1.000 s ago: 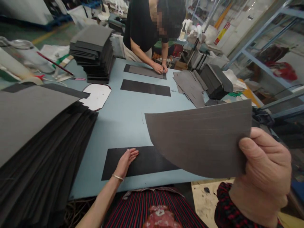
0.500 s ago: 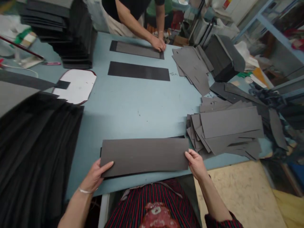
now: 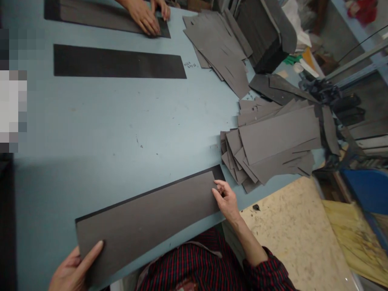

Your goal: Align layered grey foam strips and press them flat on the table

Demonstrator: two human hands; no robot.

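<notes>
A long grey sheet [image 3: 148, 218] of thin, stiff material lies slanted at the table's near edge, its left end closer to me. My left hand [image 3: 77, 264] grips its lower left end, thumb on top and fingers underneath. At the other end, my right hand [image 3: 228, 202] pinches the right edge between thumb and fingertips. Beneath it is a black strip [image 3: 218, 172], showing along the far edge and at the right end; most of it is covered. Whether the two layers touch all along I cannot tell.
Loose grey sheets [image 3: 279, 135] lie piled at the right, with more grey pieces [image 3: 216, 48] behind. Another black strip [image 3: 118, 61] rests across the blue table [image 3: 106, 117]. A co-worker's hands [image 3: 145, 18] press a sheet at the far side. A dark stack [image 3: 257, 32] stands at the back right.
My view has shifted right and closer. The grey sheet has gone from level to slanted, its left end drawn nearer me, and more of the black strip shows past its far edge and right end.
</notes>
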